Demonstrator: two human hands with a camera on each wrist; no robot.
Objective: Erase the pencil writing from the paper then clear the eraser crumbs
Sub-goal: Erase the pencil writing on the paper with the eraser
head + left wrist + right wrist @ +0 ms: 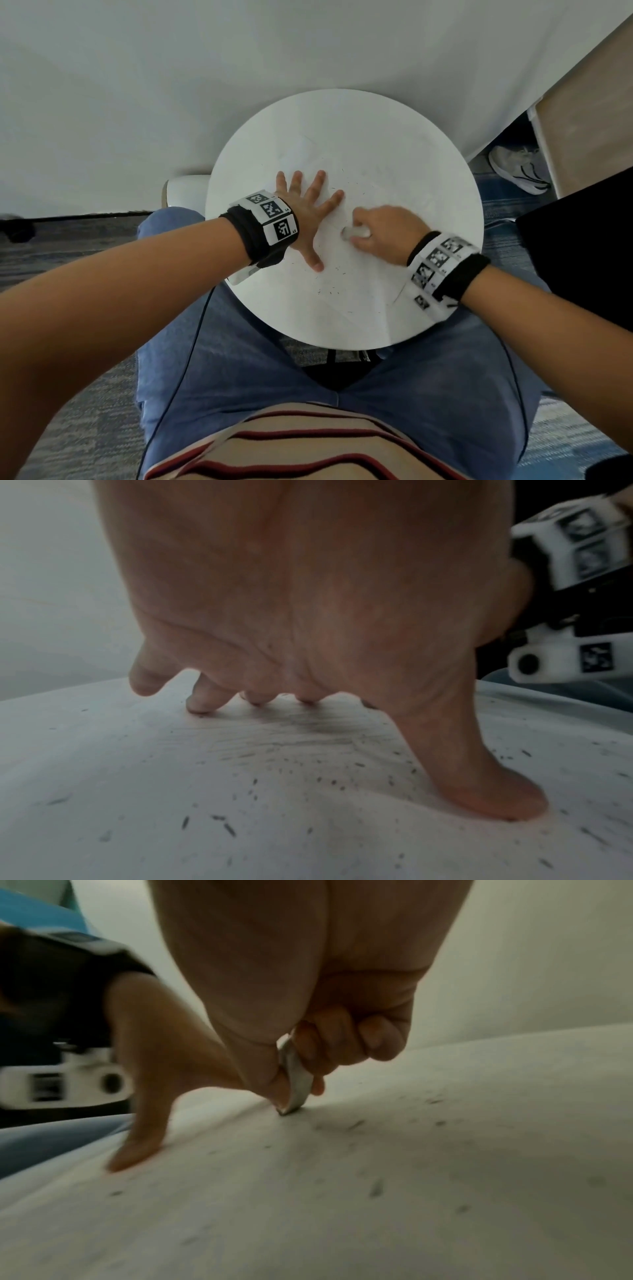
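Note:
A white sheet of paper (359, 274) lies on the round white table (428, 137). My left hand (308, 209) presses flat on the sheet with fingers spread. Just to its right, my right hand (380, 233) pinches a small white eraser (356, 233) whose tip touches the paper. In the right wrist view the eraser (296, 1080) stands tilted between thumb and fingers. Faint grey pencil smudges (291, 737) show under my left hand (308, 601). Dark eraser crumbs (308, 777) lie scattered over the sheet, with more crumbs (329, 291) toward the table's near edge.
The table stands against a white wall (171, 85), over my knees in blue jeans (274, 359). A white shoe (517, 168) lies on the floor at the right, beside a wooden panel (589, 120). A black object (582, 257) sits right of the table.

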